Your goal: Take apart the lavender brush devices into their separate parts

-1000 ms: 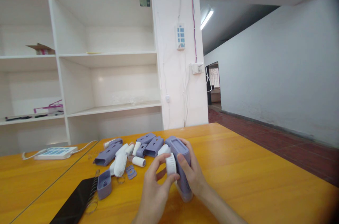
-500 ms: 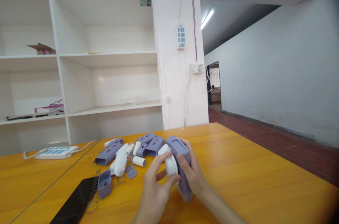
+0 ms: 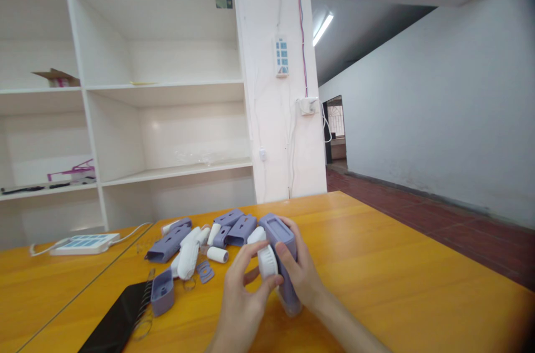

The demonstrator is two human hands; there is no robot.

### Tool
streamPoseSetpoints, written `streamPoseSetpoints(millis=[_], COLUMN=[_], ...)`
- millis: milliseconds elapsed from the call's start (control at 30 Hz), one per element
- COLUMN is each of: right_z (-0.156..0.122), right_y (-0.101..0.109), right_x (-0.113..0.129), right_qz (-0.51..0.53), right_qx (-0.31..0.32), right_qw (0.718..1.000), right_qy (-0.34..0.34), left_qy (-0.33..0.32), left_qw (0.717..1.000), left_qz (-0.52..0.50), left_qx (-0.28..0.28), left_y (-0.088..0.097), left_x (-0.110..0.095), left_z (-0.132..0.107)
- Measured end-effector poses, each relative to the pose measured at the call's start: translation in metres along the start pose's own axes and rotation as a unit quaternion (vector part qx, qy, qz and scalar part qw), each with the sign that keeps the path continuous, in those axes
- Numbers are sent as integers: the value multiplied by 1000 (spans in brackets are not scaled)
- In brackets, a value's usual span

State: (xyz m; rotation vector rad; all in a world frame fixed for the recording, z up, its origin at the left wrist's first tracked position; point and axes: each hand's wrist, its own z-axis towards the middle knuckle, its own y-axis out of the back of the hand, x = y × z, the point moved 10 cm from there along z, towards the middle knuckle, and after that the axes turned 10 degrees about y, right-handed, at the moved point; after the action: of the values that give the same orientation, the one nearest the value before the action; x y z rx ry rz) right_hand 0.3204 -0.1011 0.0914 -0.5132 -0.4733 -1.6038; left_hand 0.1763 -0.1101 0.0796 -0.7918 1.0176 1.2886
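My right hand (image 3: 301,278) is wrapped round a tall purple plastic casing (image 3: 281,241) that stands on end on the orange table (image 3: 397,286). My left hand (image 3: 242,297) pinches a white ribbed part (image 3: 266,261) against the casing's left side, thumb and fingers closed on it. Just behind lie several loose purple casings (image 3: 169,243) and white parts (image 3: 188,257).
A small purple cap piece (image 3: 162,292) and a black spiral notebook (image 3: 119,319) lie at the near left. A white power strip (image 3: 81,243) with its cable rests at the far left. White shelving (image 3: 167,91) stands behind the table; the open floor is to the right.
The view has drifted slightly to the right; both hands keep the same hold on the casing and the white part.
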Motion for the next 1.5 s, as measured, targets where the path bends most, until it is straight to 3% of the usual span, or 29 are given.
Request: streamPoseSetpoints(millis=[333, 733, 1500], right_z=[-2, -1, 2], right_y=[1, 2, 1], right_x=[-3, 0, 11], right_qz=[-4, -7, 12], right_qx=[-5, -5, 2], right_qw=[1000, 1000, 1000], right_qy=[-7, -11, 23], left_qy=[-20, -7, -14], left_qw=[1000, 1000, 1000], left_qz=[-2, -12, 22], left_qx=[-18, 11, 12], left_y=[8, 2, 4], left_x=[-3, 5, 4], left_z=[4, 7, 10])
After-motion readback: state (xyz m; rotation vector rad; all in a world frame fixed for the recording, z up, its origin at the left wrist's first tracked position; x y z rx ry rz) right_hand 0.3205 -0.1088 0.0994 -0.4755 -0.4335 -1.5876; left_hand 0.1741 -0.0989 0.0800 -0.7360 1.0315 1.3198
